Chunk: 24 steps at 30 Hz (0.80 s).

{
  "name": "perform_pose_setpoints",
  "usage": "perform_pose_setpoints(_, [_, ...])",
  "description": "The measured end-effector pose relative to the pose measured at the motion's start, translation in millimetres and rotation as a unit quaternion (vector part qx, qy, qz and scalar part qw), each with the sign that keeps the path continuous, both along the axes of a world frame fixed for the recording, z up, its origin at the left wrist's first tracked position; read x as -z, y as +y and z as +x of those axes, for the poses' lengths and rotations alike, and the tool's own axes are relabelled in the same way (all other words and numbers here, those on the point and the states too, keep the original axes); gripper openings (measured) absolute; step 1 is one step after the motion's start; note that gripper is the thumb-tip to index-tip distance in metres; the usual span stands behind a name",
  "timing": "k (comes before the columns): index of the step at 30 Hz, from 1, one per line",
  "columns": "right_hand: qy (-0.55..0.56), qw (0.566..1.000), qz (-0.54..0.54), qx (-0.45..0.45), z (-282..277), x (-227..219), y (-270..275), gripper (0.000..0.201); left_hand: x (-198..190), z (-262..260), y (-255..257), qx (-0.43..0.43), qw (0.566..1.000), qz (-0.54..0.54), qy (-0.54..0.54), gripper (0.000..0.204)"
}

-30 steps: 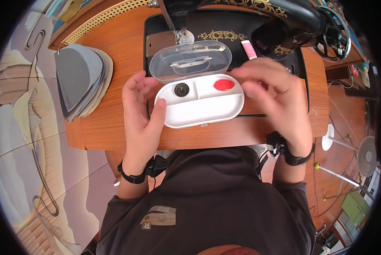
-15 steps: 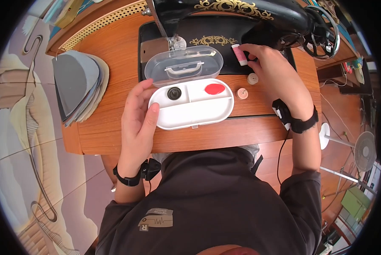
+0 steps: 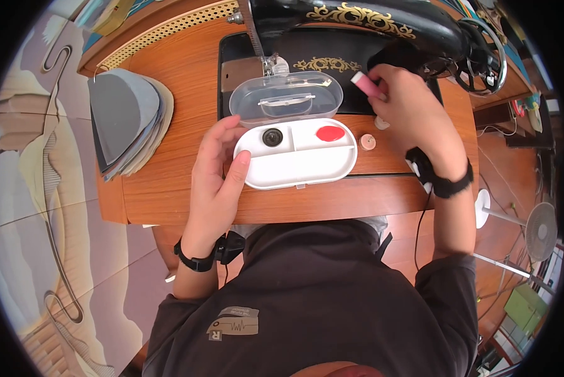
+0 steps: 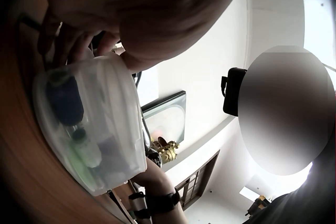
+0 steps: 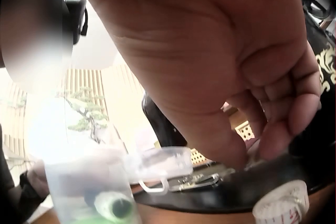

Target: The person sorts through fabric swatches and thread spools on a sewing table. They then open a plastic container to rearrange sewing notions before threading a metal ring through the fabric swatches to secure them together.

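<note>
A white oval divided tray [image 3: 294,169] tops a sewing box with its clear lid [image 3: 286,100] tipped open behind. My left hand [image 3: 216,176] holds the box's left end, thumb on the rim and fingers around the far side. In the tray lie a round black piece [image 3: 272,137] and a red oval piece [image 3: 330,133]. The translucent box body [image 4: 113,124] shows blue and green items inside. My right hand [image 3: 420,116] pinches a pink thread spool [image 3: 365,85] with a white end, over the machine's black bed.
A black sewing machine [image 3: 357,25] with gold decoration spans the back. Right of the box stand a small pinkish round piece [image 3: 367,142] and a white one [image 3: 381,123] partly behind my hand. A stack of grey fabric swatches [image 3: 125,119] hangs at the table's left.
My right hand moved from beside the box to the pink spool on the machine bed and took hold of it. The spool is now tilted. My left hand still holds the box.
</note>
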State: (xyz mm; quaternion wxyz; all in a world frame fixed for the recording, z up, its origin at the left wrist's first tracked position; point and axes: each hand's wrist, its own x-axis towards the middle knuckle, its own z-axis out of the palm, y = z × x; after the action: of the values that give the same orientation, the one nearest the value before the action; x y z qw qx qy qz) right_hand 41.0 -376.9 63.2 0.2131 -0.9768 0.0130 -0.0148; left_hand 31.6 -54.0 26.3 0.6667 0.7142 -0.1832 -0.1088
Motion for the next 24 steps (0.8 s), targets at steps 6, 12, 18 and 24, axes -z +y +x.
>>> perform_pose_setpoints(6, [-0.056, 0.963, 0.25, -0.084, -34.2, -31.3, -2.2, 0.028, -6.7, 14.1, 6.5, -0.082, 0.966, 0.17, -0.175, 0.049])
perform_pose_setpoints(12, [-0.077, 0.954, 0.185, -0.223, -30.2, -56.0, 25.7, 0.039, -70.0, 35.8, -20.8, 0.077, 0.988, 0.049, -0.121, 0.045])
perform_pose_setpoints(18, [-0.146, 0.932, 0.222, -0.247, -15.0, -53.9, 45.5, 0.04, -91.8, 63.2, -44.4, 0.29, 0.952, 0.033, 0.095, 0.038])
perform_pose_setpoints(24, [-0.072, 0.908, 0.36, -0.204, -5.4, -40.2, 39.9, 0.036, -92.2, 68.4, -38.9, 0.255, 0.959, 0.037, 0.114, 0.033])
